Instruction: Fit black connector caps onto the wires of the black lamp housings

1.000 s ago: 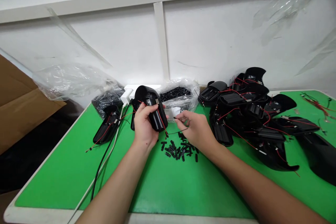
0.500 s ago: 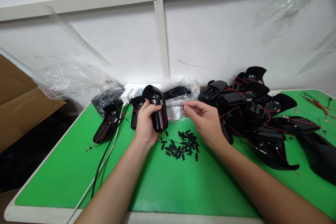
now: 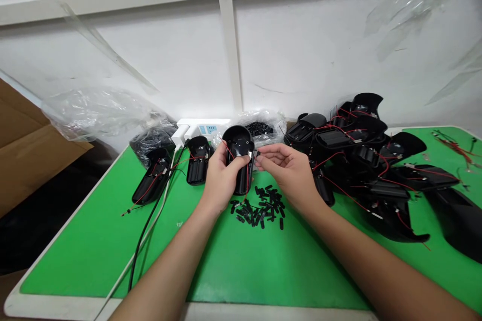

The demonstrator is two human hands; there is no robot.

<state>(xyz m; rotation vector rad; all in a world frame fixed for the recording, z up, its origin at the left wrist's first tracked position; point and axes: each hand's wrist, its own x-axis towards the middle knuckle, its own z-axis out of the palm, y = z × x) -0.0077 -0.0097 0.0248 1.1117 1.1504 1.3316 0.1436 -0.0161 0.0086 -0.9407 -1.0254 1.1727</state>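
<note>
My left hand [image 3: 222, 175] grips a black plastic housing [image 3: 240, 141] with its rounded hollow end up, the thumb lying across its front near a small whitish part. A red wire runs down the housing. At its right edge my right hand [image 3: 288, 168] pinches a small dark piece [image 3: 257, 154] between thumb and fingertips. Below the hands, small black parts [image 3: 259, 210] lie scattered in a pile on the green mat [image 3: 241, 266].
Two wired housings, one [image 3: 198, 160] near my left hand and another [image 3: 152, 175] farther left, lie by cables. Many housings [image 3: 369, 170] are heaped at the right. Behind are a power strip [image 3: 211, 125] and a bag of black parts [image 3: 259, 128].
The housing in my left hand has moved right and turned, showing more of its hollow end. My right hand's fingertips have come a little left, to the housing's edge.
</note>
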